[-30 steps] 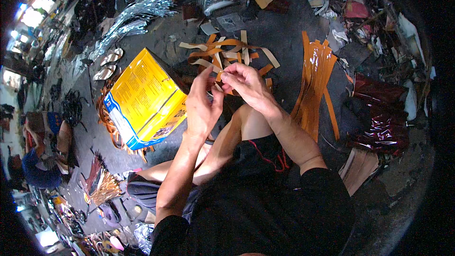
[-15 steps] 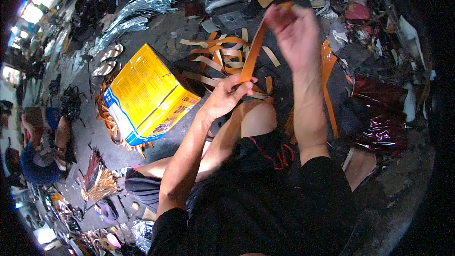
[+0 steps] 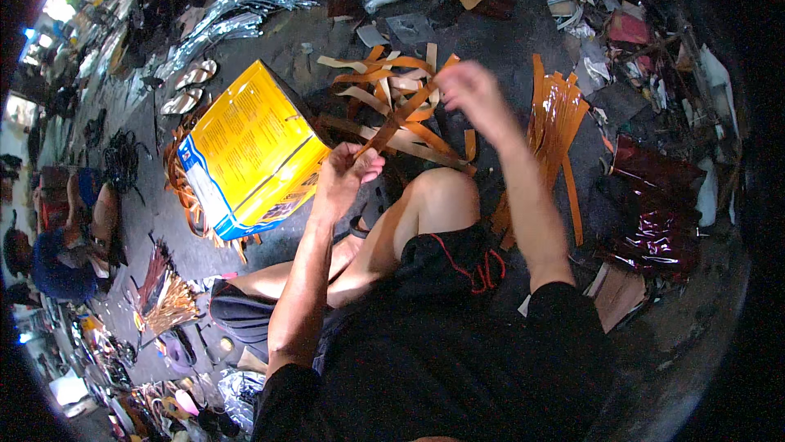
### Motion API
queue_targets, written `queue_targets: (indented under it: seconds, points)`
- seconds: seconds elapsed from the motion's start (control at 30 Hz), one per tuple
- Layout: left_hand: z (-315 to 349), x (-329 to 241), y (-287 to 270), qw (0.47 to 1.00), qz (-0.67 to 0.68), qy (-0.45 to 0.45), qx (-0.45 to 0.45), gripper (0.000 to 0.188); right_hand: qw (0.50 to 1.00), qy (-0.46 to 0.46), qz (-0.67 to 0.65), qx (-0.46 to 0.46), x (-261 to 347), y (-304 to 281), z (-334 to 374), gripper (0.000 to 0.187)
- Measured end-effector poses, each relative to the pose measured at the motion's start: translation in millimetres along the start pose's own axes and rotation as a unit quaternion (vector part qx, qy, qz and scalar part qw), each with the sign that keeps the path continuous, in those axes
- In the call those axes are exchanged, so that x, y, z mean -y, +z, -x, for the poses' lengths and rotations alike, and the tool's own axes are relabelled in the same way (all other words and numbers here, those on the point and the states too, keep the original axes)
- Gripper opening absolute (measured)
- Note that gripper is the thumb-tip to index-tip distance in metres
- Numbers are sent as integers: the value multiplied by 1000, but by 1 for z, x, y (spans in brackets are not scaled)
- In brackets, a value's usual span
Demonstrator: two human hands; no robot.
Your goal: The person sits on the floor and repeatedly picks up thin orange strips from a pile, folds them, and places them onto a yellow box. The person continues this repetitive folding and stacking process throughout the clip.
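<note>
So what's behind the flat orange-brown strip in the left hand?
Behind the flat orange-brown strip, a loose tangle of cream and orange strips shows on the dark grey floor. What the strip and left hand directly cover cannot be seen.

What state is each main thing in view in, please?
Held strip: extended diagonally
Left hand: closed on that strip
Right hand: blurred, grip unclear
Loose strips: tangled
Orange strip bundle: fanned, glossy
Yellow box: open or closed unclear
Sandals: unworn, paired
Dark red sheet: rumpled, glossy
</note>
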State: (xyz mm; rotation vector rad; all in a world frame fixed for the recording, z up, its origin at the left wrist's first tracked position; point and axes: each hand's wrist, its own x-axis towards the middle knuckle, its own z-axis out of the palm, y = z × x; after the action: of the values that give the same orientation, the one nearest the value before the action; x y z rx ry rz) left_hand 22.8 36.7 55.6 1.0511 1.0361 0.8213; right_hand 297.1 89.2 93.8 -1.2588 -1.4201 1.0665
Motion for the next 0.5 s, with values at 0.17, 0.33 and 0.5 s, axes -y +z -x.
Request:
queue_targets:
  seconds: [0.17, 0.33, 0.5]
  points:
    - [11, -13, 8, 1000, 6, 18, 7, 25, 994, -90, 6, 56, 4, 102, 61, 9]
    - [21, -22, 12, 994, 103, -17, -32, 24, 997, -52, 39, 51, 18, 95, 66, 11]
    - [22, -19, 15, 997, 61, 32, -19, 21, 991, 56, -68, 98, 32, 88, 68, 16]
